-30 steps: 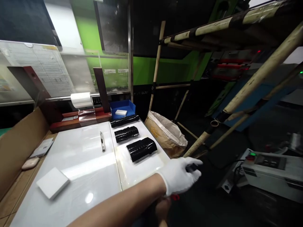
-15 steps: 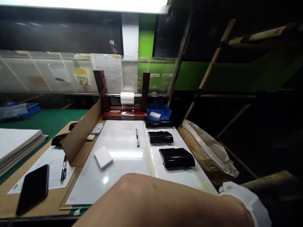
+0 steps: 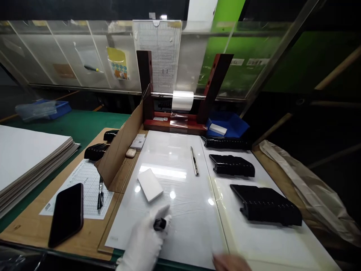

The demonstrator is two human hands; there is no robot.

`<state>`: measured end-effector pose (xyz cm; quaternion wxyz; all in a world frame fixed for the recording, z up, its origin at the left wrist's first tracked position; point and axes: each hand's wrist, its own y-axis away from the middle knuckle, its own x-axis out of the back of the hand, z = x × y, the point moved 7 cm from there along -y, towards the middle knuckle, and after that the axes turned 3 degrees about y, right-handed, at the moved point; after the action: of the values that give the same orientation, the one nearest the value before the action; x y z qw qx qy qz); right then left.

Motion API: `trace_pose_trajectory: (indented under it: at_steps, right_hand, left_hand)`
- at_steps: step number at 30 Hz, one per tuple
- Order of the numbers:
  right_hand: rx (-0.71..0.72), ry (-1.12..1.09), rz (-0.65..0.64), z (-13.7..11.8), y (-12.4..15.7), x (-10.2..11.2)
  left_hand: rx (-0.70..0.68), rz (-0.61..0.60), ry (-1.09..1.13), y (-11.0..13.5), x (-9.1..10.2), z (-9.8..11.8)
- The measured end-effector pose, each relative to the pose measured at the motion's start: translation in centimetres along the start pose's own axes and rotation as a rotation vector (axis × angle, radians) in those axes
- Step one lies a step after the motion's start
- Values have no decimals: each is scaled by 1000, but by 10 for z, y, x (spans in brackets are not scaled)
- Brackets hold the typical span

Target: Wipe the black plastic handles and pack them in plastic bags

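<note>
Black plastic piece [image 3: 160, 224] sits pinched in the closed fingers of the white-gloved left hand [image 3: 143, 241], low in the middle of the head view, above a glossy white board [image 3: 180, 233]; the glove hides part of the piece, so its shape is hard to make out. The right hand [image 3: 229, 262] shows only as a blur cut off by the bottom edge, so I cannot tell whether it is open or closed. Right of centre, black ribbed parts [image 3: 265, 205] lie in separate rows, apparently spaced to keep them apart. A white foam block [image 3: 150, 184] and a utility knife [image 3: 194, 160] lie within reach on the board. Behind them, a clear film roll [image 3: 182, 100] sits on a steel rod [image 3: 160, 95] between two wooden uprights [image 3: 214, 88], seemingly so it can unreel.
</note>
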<state>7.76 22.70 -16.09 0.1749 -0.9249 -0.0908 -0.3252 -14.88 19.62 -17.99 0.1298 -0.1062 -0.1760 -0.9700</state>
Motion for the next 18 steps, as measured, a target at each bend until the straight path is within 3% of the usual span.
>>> trace_pose_trajectory:
  at_steps: [2, 5, 8, 10, 12, 14, 18]
  right_hand:
    - [102, 52, -17, -14, -50, -11]
    - [218, 194, -85, -21, -159, -47]
    - [246, 325, -155, -11, -260, -89]
    - [233, 380, -191, -2, -298, -108]
    - [221, 404, -238, 4, -310, -118]
    - [220, 401, -307, 4, -298, -118]
    - [249, 349, -447, -15, -227, -104]
  left_hand:
    - [-31, 72, -9, -9, 29, -6]
    - [17, 170, 30, -17, 56, -18]
    - [155, 202, 191, -16, 66, -39]
    - [222, 169, 371, -14, 66, -48]
    - [293, 120, 551, -13, 63, -54]
    - [345, 94, 638, -16, 62, -53]
    - [302, 48, 401, -26, 62, -29]
